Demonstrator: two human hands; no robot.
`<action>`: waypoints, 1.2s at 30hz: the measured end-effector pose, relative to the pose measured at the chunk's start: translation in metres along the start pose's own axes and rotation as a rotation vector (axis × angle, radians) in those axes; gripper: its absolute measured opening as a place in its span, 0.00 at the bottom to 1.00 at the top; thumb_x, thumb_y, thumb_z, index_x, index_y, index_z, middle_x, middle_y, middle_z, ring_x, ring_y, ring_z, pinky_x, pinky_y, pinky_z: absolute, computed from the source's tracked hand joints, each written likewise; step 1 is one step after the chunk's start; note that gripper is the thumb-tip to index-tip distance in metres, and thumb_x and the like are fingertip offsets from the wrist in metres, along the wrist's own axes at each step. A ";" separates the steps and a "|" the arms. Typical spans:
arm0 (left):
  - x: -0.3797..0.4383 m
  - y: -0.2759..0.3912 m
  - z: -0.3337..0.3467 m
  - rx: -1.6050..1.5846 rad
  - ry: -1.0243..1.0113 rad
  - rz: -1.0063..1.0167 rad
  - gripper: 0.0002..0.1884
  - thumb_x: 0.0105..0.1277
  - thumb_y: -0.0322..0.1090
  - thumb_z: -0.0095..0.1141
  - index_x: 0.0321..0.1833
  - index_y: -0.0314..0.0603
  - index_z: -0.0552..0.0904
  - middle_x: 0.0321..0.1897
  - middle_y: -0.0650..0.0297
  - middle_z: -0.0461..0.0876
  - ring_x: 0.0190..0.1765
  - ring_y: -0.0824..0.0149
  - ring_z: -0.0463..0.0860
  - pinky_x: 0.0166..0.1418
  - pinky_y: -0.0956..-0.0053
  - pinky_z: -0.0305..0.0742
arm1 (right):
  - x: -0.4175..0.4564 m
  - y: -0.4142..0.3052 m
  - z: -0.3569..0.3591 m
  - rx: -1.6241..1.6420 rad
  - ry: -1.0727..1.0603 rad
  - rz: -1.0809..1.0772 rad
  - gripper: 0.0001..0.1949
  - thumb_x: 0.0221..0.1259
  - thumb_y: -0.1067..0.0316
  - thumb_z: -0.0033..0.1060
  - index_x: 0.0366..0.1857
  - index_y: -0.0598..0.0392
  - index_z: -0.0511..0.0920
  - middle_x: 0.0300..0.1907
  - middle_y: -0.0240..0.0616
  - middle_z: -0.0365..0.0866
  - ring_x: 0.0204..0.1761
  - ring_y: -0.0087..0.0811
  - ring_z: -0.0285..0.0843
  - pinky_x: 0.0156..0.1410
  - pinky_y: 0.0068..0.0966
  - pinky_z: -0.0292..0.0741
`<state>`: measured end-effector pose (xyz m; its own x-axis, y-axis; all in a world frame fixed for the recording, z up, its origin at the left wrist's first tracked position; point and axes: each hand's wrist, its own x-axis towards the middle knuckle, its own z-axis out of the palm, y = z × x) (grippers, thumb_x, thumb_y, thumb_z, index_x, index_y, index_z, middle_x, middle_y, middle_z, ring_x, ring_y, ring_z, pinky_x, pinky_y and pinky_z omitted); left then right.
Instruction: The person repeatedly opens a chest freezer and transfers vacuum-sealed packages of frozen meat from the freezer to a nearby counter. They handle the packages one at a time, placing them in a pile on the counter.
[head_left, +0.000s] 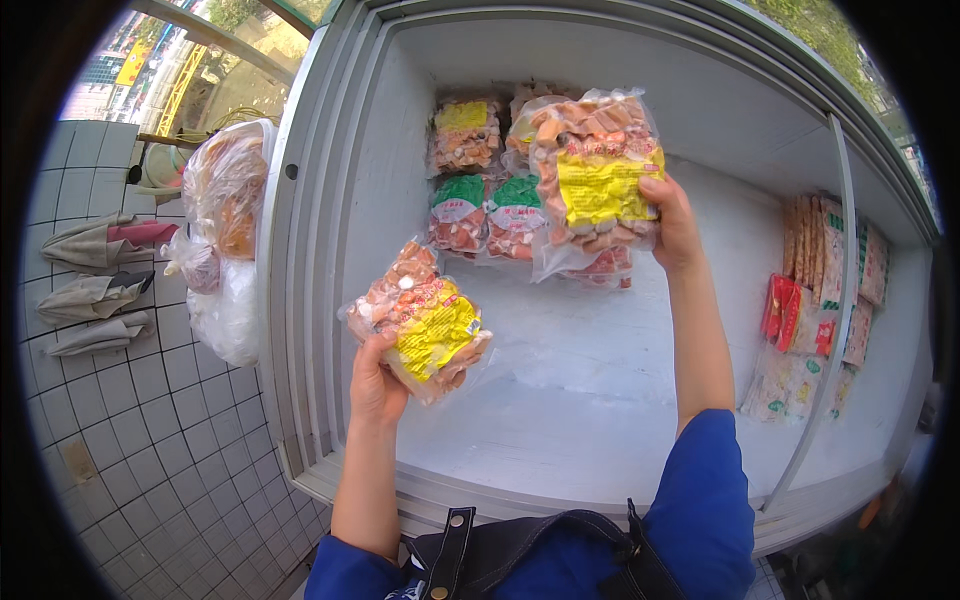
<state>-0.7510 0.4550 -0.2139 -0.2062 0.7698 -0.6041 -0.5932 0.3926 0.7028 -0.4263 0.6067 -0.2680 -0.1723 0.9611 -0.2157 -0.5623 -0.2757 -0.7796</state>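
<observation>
In my left hand (375, 382) is a vacuum-sealed bag of meat pieces (416, 322) with a yellow label, tilted over the near left part of a chest freezer (555, 420). My right hand (671, 225) grips a second yellow-labelled meat bag (600, 165) by its right edge, higher over the back of the freezer. Behind and below that bag, stacked packs rest against the freezer's back left corner. A yellow-labelled pack (465, 139) and green-labelled packs (457, 214) show there; the right-hand bag partly hides others.
At the freezer's right end, several flat packs (814, 255) and a red pack (781, 311) stand behind a metal frame bar (817, 420). Left of the freezer, plastic-bagged goods (229, 187) fill a white container. Grey cloths (97, 240) lie on the tiles (161, 420).
</observation>
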 end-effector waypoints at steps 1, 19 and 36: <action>0.002 0.001 -0.005 0.007 -0.027 -0.003 0.30 0.57 0.35 0.55 0.62 0.35 0.63 0.57 0.56 0.70 0.59 0.60 0.71 0.64 0.62 0.65 | -0.013 0.007 0.024 0.080 -0.114 0.052 0.27 0.53 0.62 0.57 0.56 0.65 0.65 0.49 0.43 0.75 0.49 0.30 0.77 0.55 0.25 0.74; -0.020 0.016 0.005 -0.001 -0.293 0.023 0.39 0.59 0.56 0.52 0.66 0.35 0.61 0.60 0.52 0.69 0.59 0.56 0.73 0.63 0.60 0.69 | -0.045 0.029 0.137 -1.003 -0.764 -0.061 0.35 0.57 0.38 0.50 0.52 0.64 0.64 0.49 0.55 0.67 0.47 0.52 0.71 0.54 0.37 0.69; -0.030 0.015 -0.035 -0.251 -0.196 0.293 0.38 0.59 0.60 0.47 0.66 0.40 0.62 0.60 0.53 0.70 0.58 0.55 0.73 0.60 0.59 0.72 | 0.194 0.142 -0.067 -0.973 0.545 -0.008 0.28 0.38 0.52 0.74 0.38 0.67 0.77 0.33 0.45 0.81 0.33 0.36 0.79 0.37 0.28 0.74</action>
<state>-0.7807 0.4203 -0.1984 -0.2570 0.9211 -0.2925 -0.7074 0.0269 0.7063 -0.4855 0.7546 -0.4601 0.3409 0.9058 -0.2517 0.3527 -0.3715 -0.8589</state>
